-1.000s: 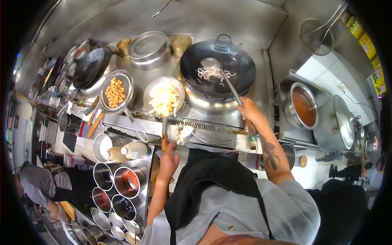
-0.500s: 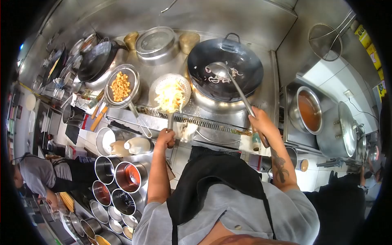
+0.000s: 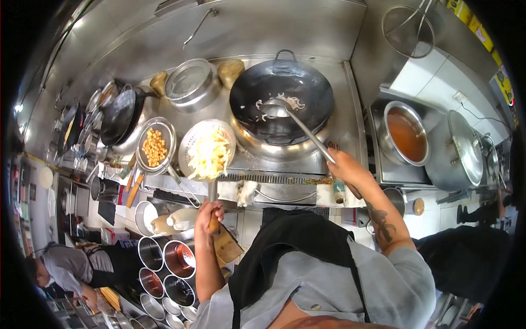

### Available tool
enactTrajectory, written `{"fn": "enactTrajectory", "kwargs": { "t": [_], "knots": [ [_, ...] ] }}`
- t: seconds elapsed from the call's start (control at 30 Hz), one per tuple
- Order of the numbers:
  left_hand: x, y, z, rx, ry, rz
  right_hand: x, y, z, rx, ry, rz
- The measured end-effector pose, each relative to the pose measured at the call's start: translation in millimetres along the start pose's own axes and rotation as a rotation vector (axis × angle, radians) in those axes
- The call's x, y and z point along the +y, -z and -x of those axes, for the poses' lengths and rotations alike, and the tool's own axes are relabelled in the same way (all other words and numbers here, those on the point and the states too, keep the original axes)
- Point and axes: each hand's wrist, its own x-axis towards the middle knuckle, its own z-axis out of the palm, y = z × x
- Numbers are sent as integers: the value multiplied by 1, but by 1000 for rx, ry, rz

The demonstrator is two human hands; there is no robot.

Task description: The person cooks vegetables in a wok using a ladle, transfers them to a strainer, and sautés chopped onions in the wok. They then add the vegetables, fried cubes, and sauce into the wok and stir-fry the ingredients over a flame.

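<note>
My left hand (image 3: pixel 209 215) is closed around the wooden end of a skimmer's handle. The perforated bowl of the skimmer (image 3: pixel 188 141) is heaped with pale shredded vegetables (image 3: pixel 211 156) and sits left of the wok, above the stove top. In my right hand (image 3: pixel 349 169) is the long handle of a ladle (image 3: pixel 275 109). Its bowl rests inside the black wok (image 3: pixel 312 90), which stands on the burner ring. Thin pale strips (image 3: pixel 293 102) lie around the ladle bowl at the wok's bottom.
A wire strainer of browned cubes (image 3: pixel 154 148) lies left of the skimmer. Behind stands a lidded steel pot (image 3: pixel 192 88). At right are a pot of brown broth (image 3: pixel 408 134) and a big lidded pot (image 3: pixel 463 148). Sauce pots (image 3: pixel 179 259) and a co-worker (image 3: pixel 71 263) are at left.
My view has shifted. The loaded skimmer has come nearer to my body, relative to the wok. The ladle bowl has moved slightly toward me inside the wok.
</note>
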Motion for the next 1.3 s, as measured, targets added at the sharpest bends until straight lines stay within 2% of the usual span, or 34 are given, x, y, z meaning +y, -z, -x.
{"fn": "enactTrajectory", "kwargs": {
  "t": [0.13, 0.23, 0.33, 0.4, 0.47, 0.53, 0.63, 0.67, 0.77, 0.87, 0.9, 1.03, 1.13, 1.27, 1.3],
  "knots": [
    [18, -21, 27, -18, -16, -34, 27, -48, -30, 246, -34, 137],
    [30, -43, 32, -32, -18, -44, 25, -48, -38, 174, -85, 113],
    [39, -78, 29, -31, -39, -139, 32, -27, -26, 111, 51, -96],
    [42, -92, 15, -33, -27, -209, 27, -13, -13, 90, -17, -247],
    [50, -120, 5, 12, -19, -328, 35, -13, -4, 169, 7, -307],
    [55, -129, -19, -21, 0, -394, 48, -16, 2, 351, 119, -274],
    [65, -153, -46, -45, -23, -570, 29, 21, 27, 217, -50, -440],
    [69, -162, -54, -49, -39, -643, 32, 22, 31, 263, -22, -445],
    [72, -204, -62, 30, -262, -957, 35, 30, 52, 346, -4, -439],
    [41, -201, -114, 160, -915, -1477, 31, 41, 70, 392, -50, -475],
    [33, -213, -116, 245, -893, -1644, 25, 50, 78, 314, -152, -571],
    [21, -216, -161, 217, -791, -2147, 53, 37, 83, 454, -52, -585],
    [30, -231, -167, 270, -942, -2226, 47, 53, 98, 419, -112, -588],
    [29, -235, -176, 422, -899, -2307, 43, 59, 103, 516, -86, -614],
    [33, -228, -189, 392, -932, -2228, 42, 59, 106, 536, -78, -633]
  ]
}}
